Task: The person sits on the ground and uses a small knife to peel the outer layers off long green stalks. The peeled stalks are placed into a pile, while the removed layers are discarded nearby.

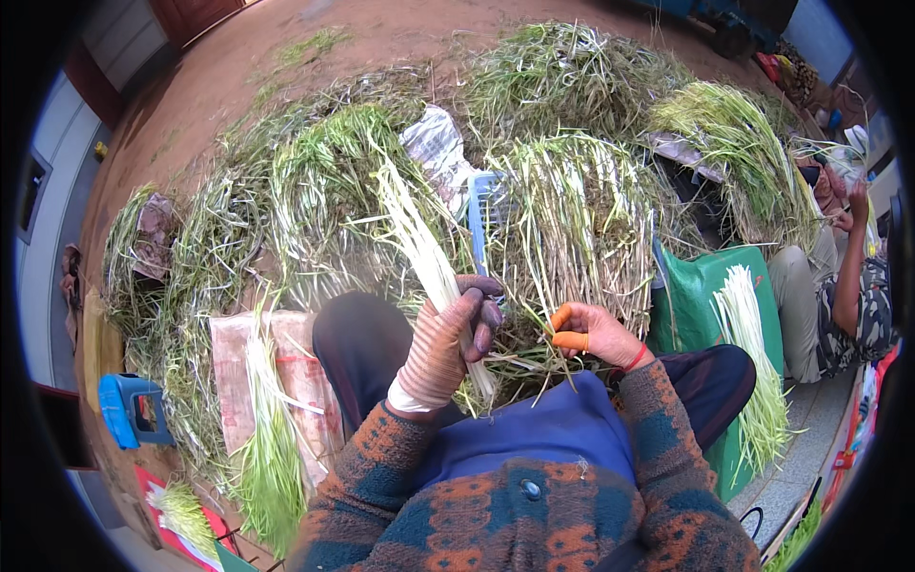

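Observation:
My left hand point(447, 332), in a striped glove with dark fingers, is closed around a bundle of white leafy stalks point(418, 236) over my lap. The bundle's cut-looking pale ends point down towards me and its tips away. My right hand point(590, 336), with orange covers on thumb and index finger, pinches a thin green stalk point(541, 300) just right of the bundle. Beyond it lies a pile of long unsorted stalks point(579, 214). A pale bunch point(747, 365) rests on the green sack point(679, 293) at right; another bunch point(268, 436) lies on the whitish sack point(229, 357) at left.
Heaps of stalks point(329, 186) surround me in front, with a blue plastic crate point(477, 214) between them. A blue stool point(132, 411) stands at left. More cleaned stalks point(182, 515) lie at lower left. Another person point(854, 300) sits at right, handling stalks.

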Tool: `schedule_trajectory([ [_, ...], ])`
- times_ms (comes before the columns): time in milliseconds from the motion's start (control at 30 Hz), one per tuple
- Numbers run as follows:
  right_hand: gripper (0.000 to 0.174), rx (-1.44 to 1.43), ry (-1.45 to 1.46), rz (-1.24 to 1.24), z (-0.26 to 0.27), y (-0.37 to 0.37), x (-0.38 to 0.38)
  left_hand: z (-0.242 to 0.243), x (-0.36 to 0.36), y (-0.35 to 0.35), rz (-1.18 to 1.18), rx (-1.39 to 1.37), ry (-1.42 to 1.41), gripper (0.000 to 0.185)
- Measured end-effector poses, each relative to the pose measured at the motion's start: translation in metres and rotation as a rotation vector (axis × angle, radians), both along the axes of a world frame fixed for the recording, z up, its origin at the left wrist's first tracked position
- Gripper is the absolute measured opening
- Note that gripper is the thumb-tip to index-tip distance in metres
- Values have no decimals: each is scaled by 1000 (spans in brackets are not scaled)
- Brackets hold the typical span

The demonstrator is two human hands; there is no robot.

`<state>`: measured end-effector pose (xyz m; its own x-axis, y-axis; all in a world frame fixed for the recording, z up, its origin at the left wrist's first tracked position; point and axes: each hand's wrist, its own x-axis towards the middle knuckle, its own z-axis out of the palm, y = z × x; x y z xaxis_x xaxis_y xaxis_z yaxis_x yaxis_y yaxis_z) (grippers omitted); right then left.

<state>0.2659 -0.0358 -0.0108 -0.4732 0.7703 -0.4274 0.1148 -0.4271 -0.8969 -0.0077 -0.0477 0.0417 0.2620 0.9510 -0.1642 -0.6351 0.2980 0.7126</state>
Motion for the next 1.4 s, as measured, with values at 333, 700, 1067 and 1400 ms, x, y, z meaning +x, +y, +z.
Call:
schedule_trajectory([
  [333, 13, 247, -291, -44, -27, -26, -22, -70, 5, -1, 119, -212, -8, 17],
  [700, 15, 247, -446, 74, -33, -52, -49, -69, -14, 0, 274, -203, 84, 19],
  [1067, 15, 323, -343, -24, -10, -49, -64, -77, 20, -14, 138, -354, 332, 20],
  [1400, 23, 158, -283, 10, -2, -39, -67, -71, 17, -14, 62, -289, 357, 15],
])
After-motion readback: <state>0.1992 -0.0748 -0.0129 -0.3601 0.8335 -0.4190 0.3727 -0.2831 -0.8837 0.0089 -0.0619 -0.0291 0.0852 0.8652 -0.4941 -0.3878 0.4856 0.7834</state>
